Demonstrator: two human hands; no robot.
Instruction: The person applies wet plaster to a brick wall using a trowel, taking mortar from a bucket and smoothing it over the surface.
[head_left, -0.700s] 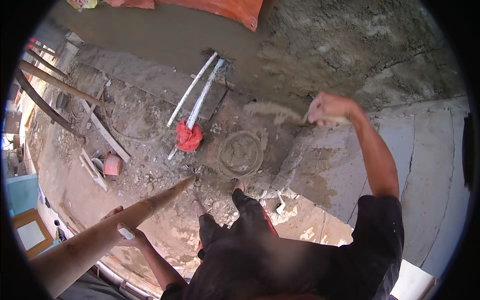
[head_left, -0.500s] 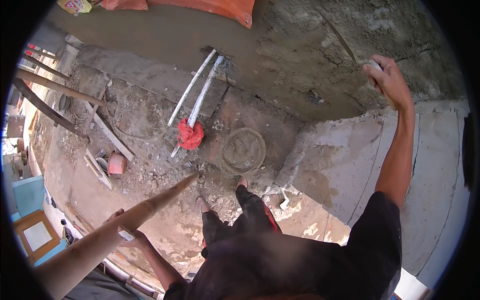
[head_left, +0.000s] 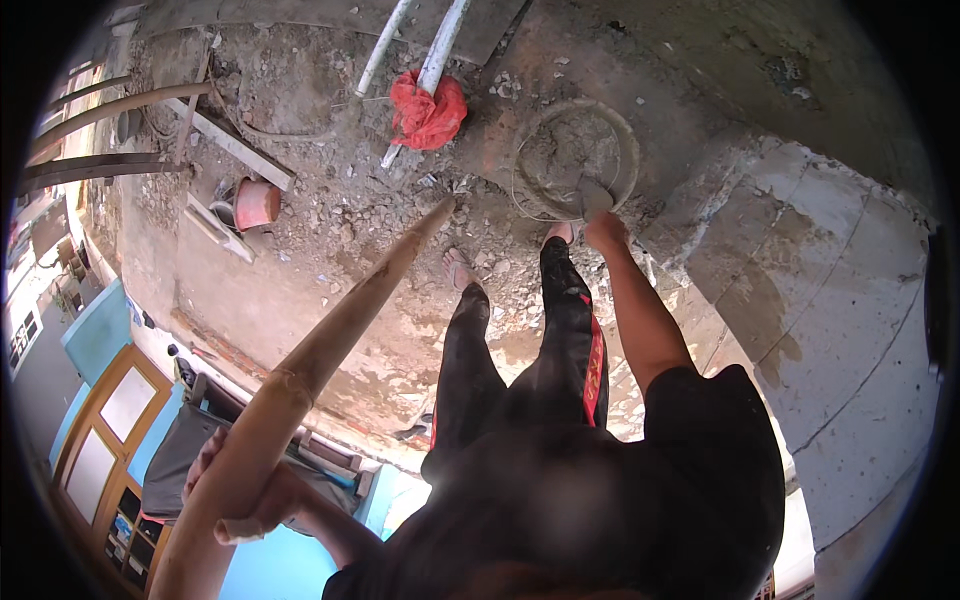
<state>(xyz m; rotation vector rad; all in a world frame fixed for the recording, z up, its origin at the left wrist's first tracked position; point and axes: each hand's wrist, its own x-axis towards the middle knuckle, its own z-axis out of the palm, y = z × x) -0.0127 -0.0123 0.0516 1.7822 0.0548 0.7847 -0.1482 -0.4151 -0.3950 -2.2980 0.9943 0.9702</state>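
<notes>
Head view: the right hand (head_left: 604,229), raised against the grey wall half a second earlier, has been lowered to the round mortar pan (head_left: 577,160) on the rubble floor (head_left: 330,220); it is closed on a trowel (head_left: 594,197) whose blade lies in the mortar, so a fresh load is judged under way; the left hand (head_left: 245,500) is wrapped around a long wooden pole (head_left: 330,340), unchanged; a red rag (head_left: 427,110) is noted beside white pipes (head_left: 440,45).

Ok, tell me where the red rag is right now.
In the head view the red rag lies top centre on the rubble floor, bunched around the white pipes, left of the round mortar pan that the right hand reaches into.
</notes>
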